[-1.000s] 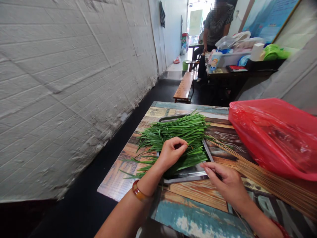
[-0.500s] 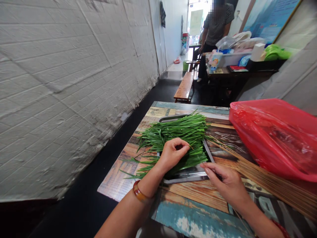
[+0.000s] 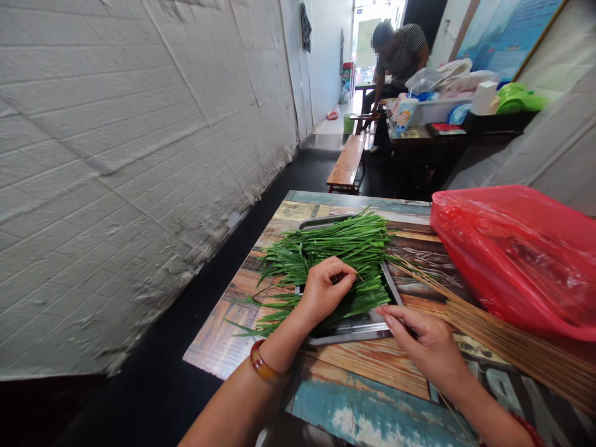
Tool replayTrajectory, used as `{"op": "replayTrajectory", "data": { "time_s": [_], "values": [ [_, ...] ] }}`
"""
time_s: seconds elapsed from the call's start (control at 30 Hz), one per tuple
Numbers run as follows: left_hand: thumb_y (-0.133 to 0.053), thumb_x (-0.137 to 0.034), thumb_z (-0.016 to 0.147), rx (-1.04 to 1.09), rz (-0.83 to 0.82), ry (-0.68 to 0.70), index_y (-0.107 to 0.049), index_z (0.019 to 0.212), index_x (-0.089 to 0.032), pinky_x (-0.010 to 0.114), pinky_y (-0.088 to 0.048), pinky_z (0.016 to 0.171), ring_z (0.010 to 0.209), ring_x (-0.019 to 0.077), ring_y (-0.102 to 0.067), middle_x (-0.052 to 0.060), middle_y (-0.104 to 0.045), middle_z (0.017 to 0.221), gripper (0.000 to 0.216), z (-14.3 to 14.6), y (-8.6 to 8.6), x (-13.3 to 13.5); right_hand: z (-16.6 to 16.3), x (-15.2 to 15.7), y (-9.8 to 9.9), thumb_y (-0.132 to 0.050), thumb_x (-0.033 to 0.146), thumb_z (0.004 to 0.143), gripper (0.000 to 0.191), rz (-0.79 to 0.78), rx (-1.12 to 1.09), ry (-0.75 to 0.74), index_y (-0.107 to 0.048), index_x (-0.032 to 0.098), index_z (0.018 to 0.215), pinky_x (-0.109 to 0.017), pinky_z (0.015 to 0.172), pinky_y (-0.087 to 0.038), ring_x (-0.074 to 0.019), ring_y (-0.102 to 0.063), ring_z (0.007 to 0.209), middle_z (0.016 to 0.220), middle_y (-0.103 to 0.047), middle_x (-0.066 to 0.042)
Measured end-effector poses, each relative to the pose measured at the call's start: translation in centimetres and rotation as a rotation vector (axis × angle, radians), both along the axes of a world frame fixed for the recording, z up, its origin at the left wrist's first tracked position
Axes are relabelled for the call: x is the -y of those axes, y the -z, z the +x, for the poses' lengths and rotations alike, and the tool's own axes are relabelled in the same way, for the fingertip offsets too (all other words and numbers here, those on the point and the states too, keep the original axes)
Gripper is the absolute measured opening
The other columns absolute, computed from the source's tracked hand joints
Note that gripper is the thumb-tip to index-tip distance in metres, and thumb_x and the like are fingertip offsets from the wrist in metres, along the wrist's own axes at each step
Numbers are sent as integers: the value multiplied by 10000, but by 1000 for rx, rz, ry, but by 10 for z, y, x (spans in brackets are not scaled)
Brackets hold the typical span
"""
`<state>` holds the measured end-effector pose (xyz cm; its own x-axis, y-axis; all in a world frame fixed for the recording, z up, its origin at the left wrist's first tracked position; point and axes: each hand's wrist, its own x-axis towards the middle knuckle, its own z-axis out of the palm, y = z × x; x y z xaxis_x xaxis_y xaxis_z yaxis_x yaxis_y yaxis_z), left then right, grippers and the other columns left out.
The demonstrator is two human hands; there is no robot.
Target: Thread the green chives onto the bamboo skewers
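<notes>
Long green garlic chives (image 3: 339, 239) lie in a pile across a shallow metal tray (image 3: 395, 285), their leaf ends hanging over its left side. My left hand (image 3: 328, 285) rests over the nearer chives, thumb and forefinger pinched together. A thin brownish tip shows at those fingertips; what they grip is too small to make out. At the tray's near right corner, my right hand (image 3: 421, 335) is closed on a thin bamboo skewer (image 3: 454, 413), whose rear end sticks out below the palm. Its front part is mostly hidden by the fingers and chives.
A bundle of bamboo skewers (image 3: 503, 335) lies to the right on the wood-patterned table (image 3: 354, 403), beside a red plastic bag (image 3: 521, 248). Beyond are a wooden bench (image 3: 348, 161), a loaded side table (image 3: 419, 131) and a person (image 3: 403, 59). A white wall (image 3: 139, 155) runs along the left.
The person in the background has bent forward and down from standing. My hands, the chives and the skewer stay almost exactly where they were.
</notes>
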<state>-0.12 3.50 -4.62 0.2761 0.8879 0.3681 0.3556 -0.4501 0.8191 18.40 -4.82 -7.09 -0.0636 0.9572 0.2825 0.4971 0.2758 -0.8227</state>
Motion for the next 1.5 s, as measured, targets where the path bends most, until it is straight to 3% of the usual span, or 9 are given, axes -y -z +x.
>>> {"op": "replayTrajectory", "data": {
  "time_s": [0.47, 0.83, 1.1, 1.23, 1.4, 1.5],
  "values": [
    [-560, -193, 817, -232, 180, -1, -670, 780, -184, 245, -415, 657, 709, 134, -570, 38, -631, 740, 117, -3, 6, 0, -1, 0, 1, -508, 286, 846, 208, -15, 24, 9, -699, 209, 875, -296, 699, -565, -196, -703, 761, 844, -747, -36],
    [-530, -235, 852, -341, 208, 54, -669, 800, -206, 294, -393, 740, 791, 152, -582, 44, -667, 809, 151, -4, 1, 2, -1, -1, 1, -485, 293, 857, 222, -16, 27, -7, -692, 215, 875, -295, 689, -555, -202, -699, 762, 841, -744, -38],
    [-517, -231, 851, -107, 9, 175, -684, 813, -154, 259, -451, 728, 781, 150, -602, 69, -666, 813, 187, -4, -8, 3, 0, -1, 0, -486, 298, 859, 209, -18, 38, 0, -674, 213, 824, -261, 662, -534, -180, -684, 718, 789, -730, -22],
    [-511, -247, 853, -111, -72, 211, -686, 861, -151, 248, -449, 747, 814, 157, -606, 67, -674, 852, 201, -3, -10, 3, -1, 0, -2, -485, 298, 864, 211, -23, 38, -7, -675, 215, 828, -262, 663, -528, -180, -681, 721, 792, -728, -22],
    [-458, -287, 867, -154, -190, 273, -637, 667, -133, 204, -378, 563, 596, 110, -501, -6, -564, 605, 310, -3, -10, 4, -1, 0, -2, -491, 293, 866, 203, -22, 37, -26, -673, 212, 829, -249, 664, -516, -171, -675, 722, 797, -725, -17],
    [-474, -300, 847, -77, -266, 225, -622, 664, -122, 196, -354, 553, 591, 99, -454, -15, -520, 597, 295, -3, -12, 4, -1, 1, -2, -495, 295, 869, 201, -26, 49, -40, -672, 208, 830, -239, 633, -498, -160, -656, 677, 754, -711, -8]
  ]
}}
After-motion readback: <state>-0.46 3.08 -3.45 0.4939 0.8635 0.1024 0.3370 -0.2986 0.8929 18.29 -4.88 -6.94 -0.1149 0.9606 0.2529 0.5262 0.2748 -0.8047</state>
